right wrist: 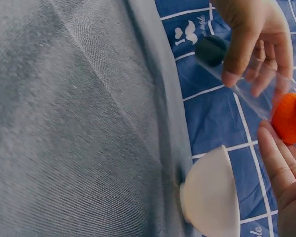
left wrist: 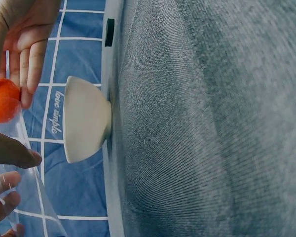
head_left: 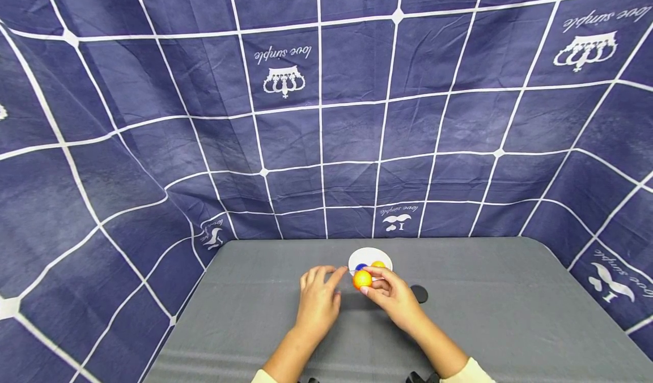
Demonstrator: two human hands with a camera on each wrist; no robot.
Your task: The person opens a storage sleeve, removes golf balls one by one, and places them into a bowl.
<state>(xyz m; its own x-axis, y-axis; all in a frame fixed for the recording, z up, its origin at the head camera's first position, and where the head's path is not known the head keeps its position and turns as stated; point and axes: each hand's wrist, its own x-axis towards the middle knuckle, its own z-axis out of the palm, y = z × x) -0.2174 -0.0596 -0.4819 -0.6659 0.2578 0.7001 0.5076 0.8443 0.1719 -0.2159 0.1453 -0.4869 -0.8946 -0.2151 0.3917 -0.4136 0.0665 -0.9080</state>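
My left hand (head_left: 317,301) grips a clear plastic tube (right wrist: 249,98), thumb on one side and fingers on the other. A dark end (right wrist: 210,50) closes the tube's far side in the right wrist view. With its fingertips my right hand (head_left: 400,302) pinches an orange ball (head_left: 363,280) right at the tube's other end. Below and behind the hands is a white bowl (head_left: 364,254). Inside it lie a blue ball (head_left: 360,267) and a yellow-orange ball (head_left: 378,264), both partly hidden by the right hand and the held ball.
A flat black disc (head_left: 420,293) lies to the right of the bowl, beside my right hand. Grey cloth covers the table (head_left: 245,315). Dark blue curtain fabric (head_left: 352,133) with white lines hangs behind and along both sides.
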